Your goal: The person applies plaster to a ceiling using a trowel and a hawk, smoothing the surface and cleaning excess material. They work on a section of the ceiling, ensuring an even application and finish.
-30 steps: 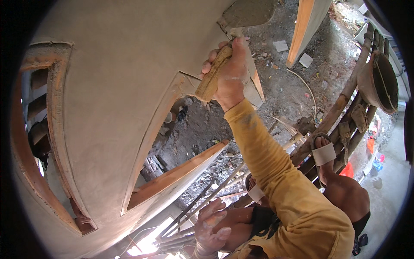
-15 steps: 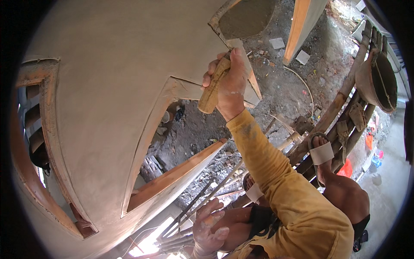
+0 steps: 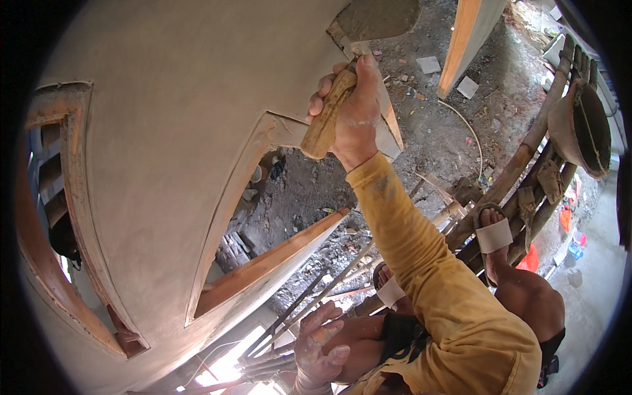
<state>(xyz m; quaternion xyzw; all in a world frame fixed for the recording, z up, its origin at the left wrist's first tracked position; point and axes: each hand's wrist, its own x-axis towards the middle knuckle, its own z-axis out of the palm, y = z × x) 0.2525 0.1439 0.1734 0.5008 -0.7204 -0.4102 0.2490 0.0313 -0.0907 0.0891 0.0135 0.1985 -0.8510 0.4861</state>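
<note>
My right hand (image 3: 359,115), in a yellow sleeve, is closed around the worn wooden handle (image 3: 327,118) of a trowel. A flat grey-brown shape (image 3: 382,18) beyond the fist looks like its blade, cut off by the upper edge. The hand is over a corner of the framed opening in a smooth grey plastered wall (image 3: 171,145); whether the blade touches the wall I cannot tell. Low in the picture, my left hand (image 3: 317,345) is raised near my leg, smeared with plaster. Its fingers are loosely bent and apart, holding nothing.
Wooden frames (image 3: 227,263) edge the wall openings. My sandalled feet (image 3: 492,230) rest on bamboo poles (image 3: 526,155). A bowl-shaped bucket (image 3: 579,128) sits on the poles at right. Far below lies rubble-strewn ground (image 3: 421,125) with pale tile pieces (image 3: 429,64).
My right hand has moved slightly upward with the trowel, and the blade-like shape has gone further past the upper edge. My left hand has stayed nearly still.
</note>
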